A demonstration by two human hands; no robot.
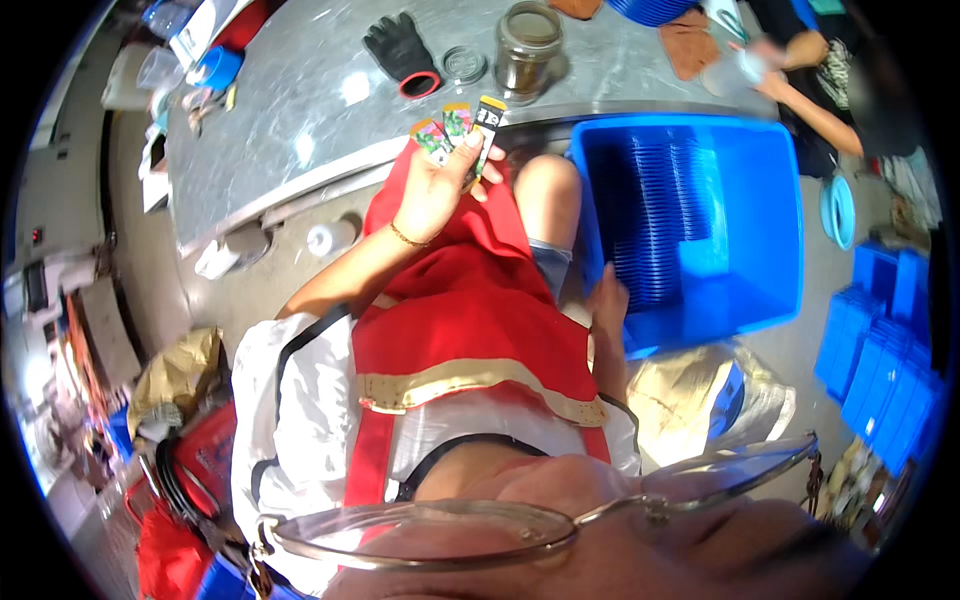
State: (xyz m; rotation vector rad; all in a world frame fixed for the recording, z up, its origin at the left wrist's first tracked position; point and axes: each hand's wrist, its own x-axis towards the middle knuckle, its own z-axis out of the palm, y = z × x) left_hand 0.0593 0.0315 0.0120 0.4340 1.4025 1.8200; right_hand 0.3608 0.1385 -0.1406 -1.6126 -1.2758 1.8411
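Note:
Three small flat printed cards (457,121) with yellow top edges fan out from my left hand (440,185). Two carry a green and pink picture, and one is black and white. My thumb presses across them, above my red apron (470,270) by the table edge. Right of my knees stands a large blue plastic bin (755,215) with rows of thin ridged blue pieces (650,215) along its left side. At the bin's near left rim, my right hand (608,300) is curled over the edge. Most of its fingers are hidden.
On the grey table (300,100) lie a black glove (402,52), a round lid (464,65) and a clear jar (528,55) with dark contents. A co-worker's arm (815,110) reaches in at far right. Stacked blue crates (880,350) and a tan sack (680,400) stand on the floor.

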